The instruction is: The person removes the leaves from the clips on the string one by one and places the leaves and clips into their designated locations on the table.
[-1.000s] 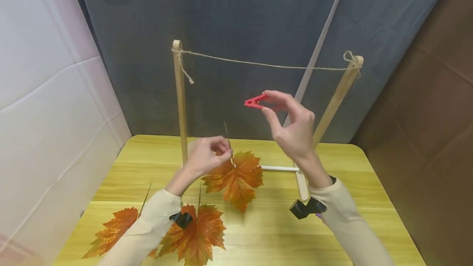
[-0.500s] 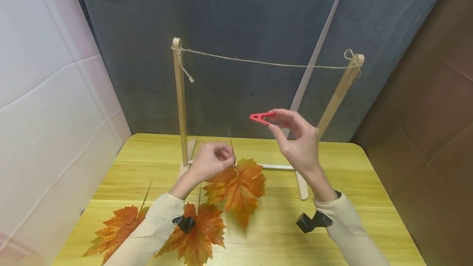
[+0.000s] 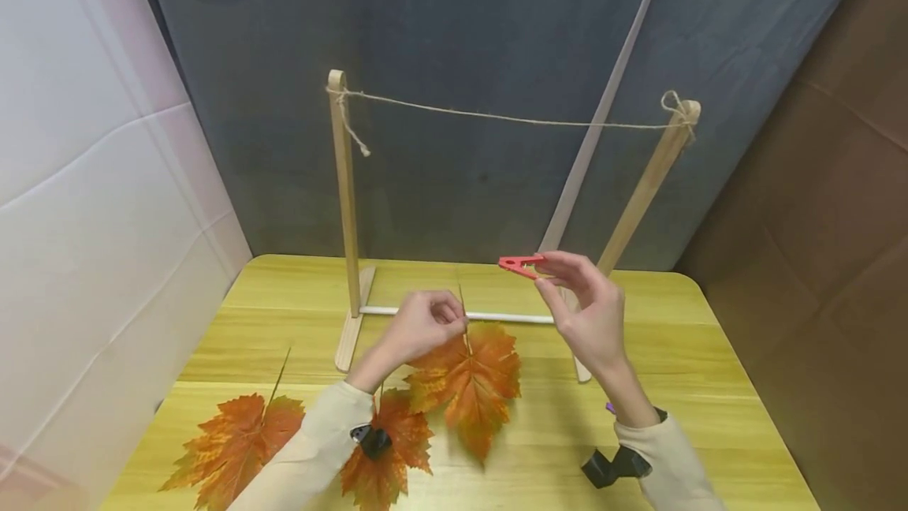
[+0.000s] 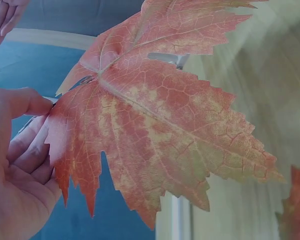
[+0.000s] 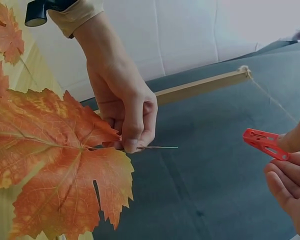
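My left hand point(image 3: 429, 323) pinches the thin stem of an orange-red artificial maple leaf point(image 3: 471, 385), which hangs below the fingers over the table. In the left wrist view the leaf point(image 4: 155, 120) fills the middle, its stem between thumb and fingers. To the right and slightly higher, my right hand point(image 3: 585, 310) holds a red clothespin point(image 3: 521, 265) between thumb and fingers, its nose pointing left. The right wrist view shows the clothespin point(image 5: 265, 142) apart from the leaf stem point(image 5: 160, 147), which sticks out past the left hand's fingertips.
Behind the hands stands a wooden frame point(image 3: 345, 203) with a twine line point(image 3: 482, 114) tied between its posts and a white rod point(image 3: 511, 318) low down. Two more maple leaves lie at the front left: one leaf point(image 3: 237, 448), and another leaf point(image 3: 386, 471) partly under the left sleeve.
Both hands have moved down and a little right, away from the twine. The leaf and the red clothespin have come along, each still held.
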A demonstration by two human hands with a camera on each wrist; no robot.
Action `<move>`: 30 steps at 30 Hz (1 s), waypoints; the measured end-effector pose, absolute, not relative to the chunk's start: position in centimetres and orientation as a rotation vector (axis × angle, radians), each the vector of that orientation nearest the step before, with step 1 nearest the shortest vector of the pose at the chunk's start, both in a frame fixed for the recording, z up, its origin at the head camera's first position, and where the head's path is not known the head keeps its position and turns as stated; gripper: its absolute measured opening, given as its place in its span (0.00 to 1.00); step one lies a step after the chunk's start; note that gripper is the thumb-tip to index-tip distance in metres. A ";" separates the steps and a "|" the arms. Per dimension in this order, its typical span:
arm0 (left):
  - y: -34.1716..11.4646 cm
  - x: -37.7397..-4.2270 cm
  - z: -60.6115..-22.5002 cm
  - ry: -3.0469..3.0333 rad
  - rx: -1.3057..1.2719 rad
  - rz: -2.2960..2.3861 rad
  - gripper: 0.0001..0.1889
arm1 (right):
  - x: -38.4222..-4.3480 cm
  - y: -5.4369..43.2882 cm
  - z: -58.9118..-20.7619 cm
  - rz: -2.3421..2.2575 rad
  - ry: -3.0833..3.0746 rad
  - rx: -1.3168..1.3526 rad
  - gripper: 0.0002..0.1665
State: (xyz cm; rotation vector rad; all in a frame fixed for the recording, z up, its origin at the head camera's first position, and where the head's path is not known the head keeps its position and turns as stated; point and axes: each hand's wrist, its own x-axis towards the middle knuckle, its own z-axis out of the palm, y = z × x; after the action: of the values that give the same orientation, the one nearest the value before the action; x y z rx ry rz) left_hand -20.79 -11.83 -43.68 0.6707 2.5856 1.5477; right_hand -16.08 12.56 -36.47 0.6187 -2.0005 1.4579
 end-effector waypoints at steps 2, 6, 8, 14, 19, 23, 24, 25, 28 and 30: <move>-11.6 -20.8 -44.2 2.571 0.663 1.548 0.02 | -15.9 12.8 -36.9 1.470 -2.001 0.612 0.20; -10.9 -20.7 -45.1 2.542 0.652 1.551 0.02 | -15.4 13.4 -38.0 1.503 -1.994 0.590 0.20; -10.6 -20.5 -45.3 2.535 0.652 1.548 0.02 | -15.2 13.7 -38.4 1.523 -1.987 0.576 0.20; -10.3 -20.4 -46.1 2.535 0.638 1.536 0.02 | -14.5 14.8 -39.6 1.579 -2.019 0.497 0.20; -9.8 -20.5 -47.2 2.533 0.602 1.510 0.02 | -13.8 15.7 -40.8 1.607 -2.050 0.407 0.20; -9.2 -20.6 -48.2 2.519 0.596 1.498 0.04 | -13.2 16.3 -41.7 1.638 -2.084 0.336 0.19; -9.1 -20.6 -48.5 2.513 0.593 1.495 0.05 | -13.1 16.4 -41.9 1.645 -2.094 0.321 0.19; -8.9 -20.5 -48.6 2.511 0.596 1.493 0.05 | -12.9 16.6 -42.2 1.651 -2.102 0.304 0.19; -8.5 -20.4 -49.1 2.504 0.607 1.483 0.04 | -12.6 17.1 -42.9 1.669 -2.115 0.232 0.20; -8.2 -20.3 -49.3 2.504 0.615 1.472 0.04 | -12.4 17.5 -43.3 1.692 -2.102 0.181 0.20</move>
State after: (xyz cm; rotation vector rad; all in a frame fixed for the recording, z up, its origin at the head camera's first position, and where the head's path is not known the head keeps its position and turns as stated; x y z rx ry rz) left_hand -20.30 -8.21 -49.27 0.6147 2.5037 1.4722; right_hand -12.38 17.52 -43.29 0.1808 -2.1022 1.6920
